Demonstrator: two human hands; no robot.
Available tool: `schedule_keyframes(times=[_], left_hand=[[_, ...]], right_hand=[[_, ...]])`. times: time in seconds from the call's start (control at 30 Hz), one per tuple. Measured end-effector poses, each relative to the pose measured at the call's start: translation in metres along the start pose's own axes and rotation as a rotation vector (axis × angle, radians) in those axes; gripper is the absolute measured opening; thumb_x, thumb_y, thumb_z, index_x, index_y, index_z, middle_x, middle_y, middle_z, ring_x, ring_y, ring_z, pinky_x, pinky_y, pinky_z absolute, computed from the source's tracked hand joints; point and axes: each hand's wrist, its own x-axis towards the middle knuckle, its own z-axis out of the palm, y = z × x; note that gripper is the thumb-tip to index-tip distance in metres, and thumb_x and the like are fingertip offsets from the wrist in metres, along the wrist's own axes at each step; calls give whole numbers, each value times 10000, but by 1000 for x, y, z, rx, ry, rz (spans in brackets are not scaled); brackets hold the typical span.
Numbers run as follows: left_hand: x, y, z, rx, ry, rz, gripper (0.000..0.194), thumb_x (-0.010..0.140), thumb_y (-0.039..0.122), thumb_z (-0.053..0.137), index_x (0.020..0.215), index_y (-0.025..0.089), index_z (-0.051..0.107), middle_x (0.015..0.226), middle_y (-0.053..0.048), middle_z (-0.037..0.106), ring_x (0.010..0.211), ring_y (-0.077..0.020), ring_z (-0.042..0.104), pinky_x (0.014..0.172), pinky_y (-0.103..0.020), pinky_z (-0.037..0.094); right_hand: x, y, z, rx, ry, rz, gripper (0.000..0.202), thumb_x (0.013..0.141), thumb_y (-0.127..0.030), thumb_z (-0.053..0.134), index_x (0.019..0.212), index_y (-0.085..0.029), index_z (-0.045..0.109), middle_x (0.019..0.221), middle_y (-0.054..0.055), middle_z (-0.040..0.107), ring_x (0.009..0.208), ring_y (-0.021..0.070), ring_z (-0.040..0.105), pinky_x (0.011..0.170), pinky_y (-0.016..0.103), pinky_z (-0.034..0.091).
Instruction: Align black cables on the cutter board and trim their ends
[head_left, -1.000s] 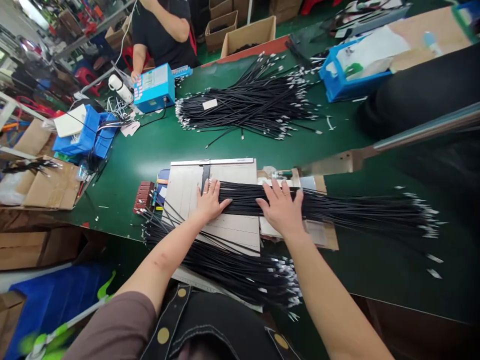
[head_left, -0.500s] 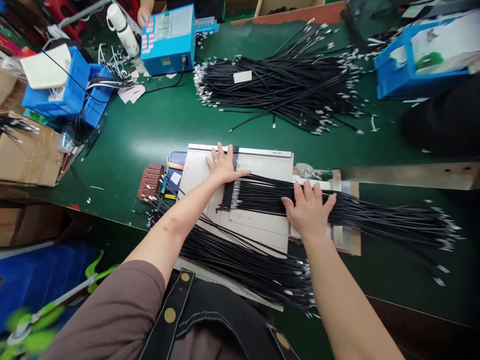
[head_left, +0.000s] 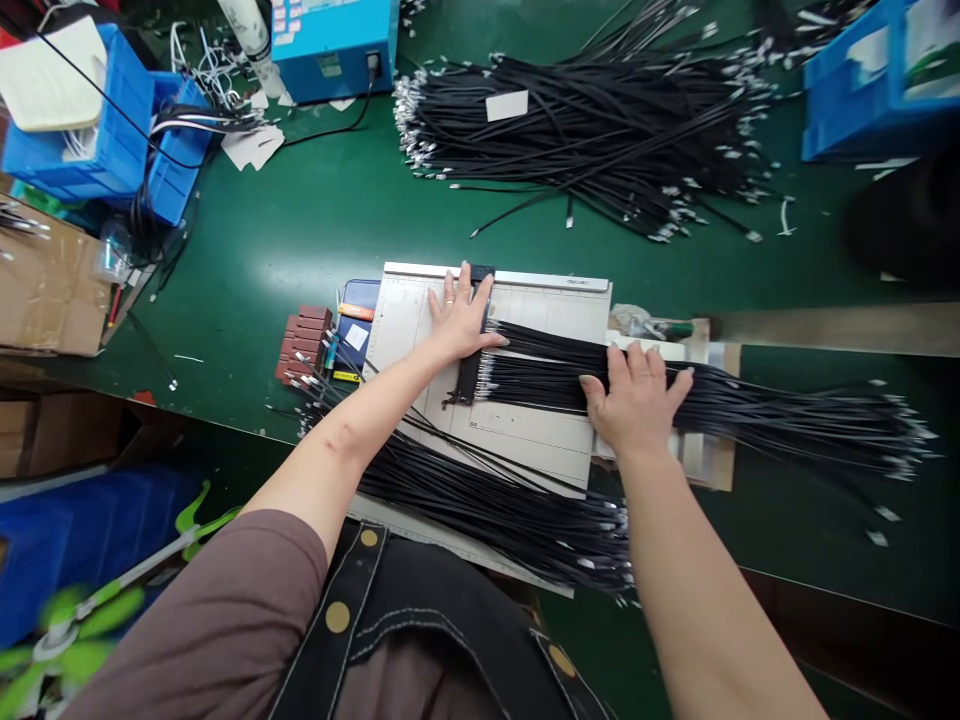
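**Hands on cable bundle at cutting board**

Since the earlier frame, left hand point(head_left: 461, 315) sits farther up the cutting board point(head_left: 409, 320), off the bundle's end and on the black stop bar point(head_left: 471, 370); right hand point(head_left: 636, 400) has shifted right along the cable bundle point(head_left: 765, 412). Left hand: fingers spread flat, holding nothing, thumb touching the top cables. Right hand: open, palm pressing down on the bundle. Bundle lies across the board, silver tips butted against the stop bar, far end trailing over the green surface point(head_left: 300, 240). Second cable pile point(head_left: 487, 510) lies at the board's near edge; a larger pile point(head_left: 600, 130) lies beyond.
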Motion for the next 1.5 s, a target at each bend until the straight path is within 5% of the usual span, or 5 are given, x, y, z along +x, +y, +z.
schedule_keyframes(times=[0.37, 0.8, 0.97, 1.17, 1.5], left_hand=[[6, 10, 3, 61, 5, 114, 1039, 758, 444, 784, 1604, 293, 198, 1707, -52, -30, 1507, -415, -247, 1163, -689, -95], [-6, 4, -9, 59, -116, 11, 1199, 663, 486, 853, 1612, 309, 142, 1706, -76, -119, 1517, -470, -163, 1161, -713, -87], [-13, 9, -4, 93, -76, 14, 1094, 734, 454, 800, 1611, 302, 165, 1711, -88, -78, 1536, -435, -130, 1178, -684, -81], [-17, 14, -8, 154, -71, 134, 1071, 737, 378, 813, 1609, 315, 194, 1714, -75, -34, 1536, -413, -149, 1173, -682, -97], [-5, 23, -9, 143, -183, 63, 1195, 653, 392, 873, 1614, 311, 168, 1709, -68, -103, 1500, -458, -227, 1170, -696, -123]], right_hand=[[1, 2, 3, 6, 10, 14, 723, 982, -588, 298, 1465, -89, 499, 1517, 228, 452, 1432, 411, 344, 1162, 690, 105], [1, 4, 6, -20, -7, -4, 673, 996, -543, 323, 1481, -101, 473, 1559, 229, 391, 1458, 391, 301, 1162, 694, 92], [2, 5, 6, -112, -11, -19, 663, 1001, -536, 305, 1462, -95, 487, 1540, 232, 418, 1440, 374, 334, 1134, 728, 174], [2, 5, 6, -158, -11, -28, 640, 1001, -507, 331, 1458, -89, 491, 1537, 233, 423, 1437, 369, 346, 1127, 727, 222], [2, 4, 6, -149, 0, -21, 689, 1006, -554, 269, 1456, -84, 494, 1533, 228, 432, 1426, 377, 370, 1132, 728, 206]])
